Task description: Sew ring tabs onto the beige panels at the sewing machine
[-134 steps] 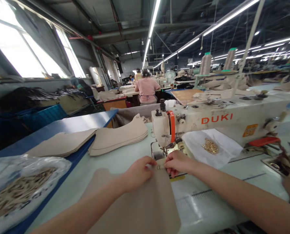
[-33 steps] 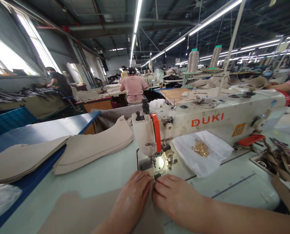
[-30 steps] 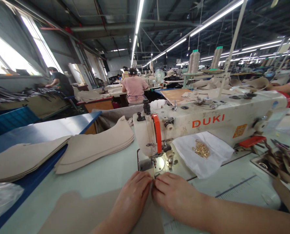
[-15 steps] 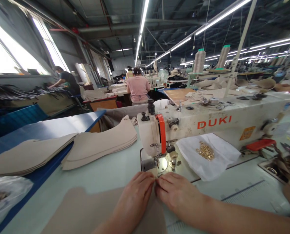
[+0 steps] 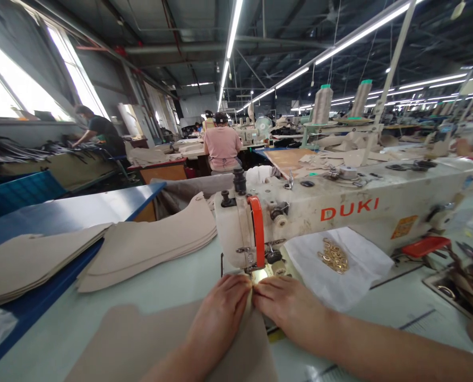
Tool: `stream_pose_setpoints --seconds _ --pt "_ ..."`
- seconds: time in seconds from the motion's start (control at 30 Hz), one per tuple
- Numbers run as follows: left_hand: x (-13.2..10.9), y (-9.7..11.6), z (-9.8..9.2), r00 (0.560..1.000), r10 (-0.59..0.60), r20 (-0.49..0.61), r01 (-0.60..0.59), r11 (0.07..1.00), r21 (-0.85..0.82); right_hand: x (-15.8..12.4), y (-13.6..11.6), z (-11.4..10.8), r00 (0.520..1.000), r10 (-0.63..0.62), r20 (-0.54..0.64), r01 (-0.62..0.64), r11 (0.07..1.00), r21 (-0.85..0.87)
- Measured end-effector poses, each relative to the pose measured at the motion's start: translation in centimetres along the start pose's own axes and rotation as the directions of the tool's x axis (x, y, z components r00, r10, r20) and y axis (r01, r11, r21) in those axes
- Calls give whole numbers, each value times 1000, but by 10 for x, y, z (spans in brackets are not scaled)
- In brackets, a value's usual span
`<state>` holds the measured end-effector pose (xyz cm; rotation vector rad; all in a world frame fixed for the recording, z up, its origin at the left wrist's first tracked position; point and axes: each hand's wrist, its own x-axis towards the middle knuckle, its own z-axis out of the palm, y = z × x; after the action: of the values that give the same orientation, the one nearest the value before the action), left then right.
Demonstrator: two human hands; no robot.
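Both of my hands meet right in front of the needle of a white sewing machine [image 5: 292,207] with DUKI in red letters. My left hand [image 5: 224,307] has its fingers closed on the upper edge of a beige fabric panel [image 5: 152,345]. Fingertip to fingertip with it, my right hand [image 5: 284,305] pinches the same edge from the right side. The panel spreads flat over the table to the lower left, partly under my left forearm. My fingers hide the needle and most of the stitching plate.
Brass rings [image 5: 334,255] lie on a white cloth [image 5: 363,286] under the machine arm. Stacked beige panels [image 5: 152,241] rest on the left, beside another stack [image 5: 37,260]. At the right sits a tray of strips [image 5: 451,289]. Thread cones [image 5: 323,106] stand behind. A person in pink [image 5: 222,143] sits ahead.
My hands and the panel edge have moved closer in to the needle, now covering the plate seen before. The whole view has shifted slightly.
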<state>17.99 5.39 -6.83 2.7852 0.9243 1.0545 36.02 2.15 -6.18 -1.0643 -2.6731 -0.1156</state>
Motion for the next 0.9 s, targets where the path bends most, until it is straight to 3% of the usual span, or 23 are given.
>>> stream_pose_setpoints --seconds 0.6,0.9 --pt "4 -11 2 999 24 -47 -25 999 -31 2 3 -1 999 37 0 -37 999 30" --pt "5 -11 -1 999 -40 -32 39 998 -49 4 -1 -8 999 43 -14 -43 999 -6"
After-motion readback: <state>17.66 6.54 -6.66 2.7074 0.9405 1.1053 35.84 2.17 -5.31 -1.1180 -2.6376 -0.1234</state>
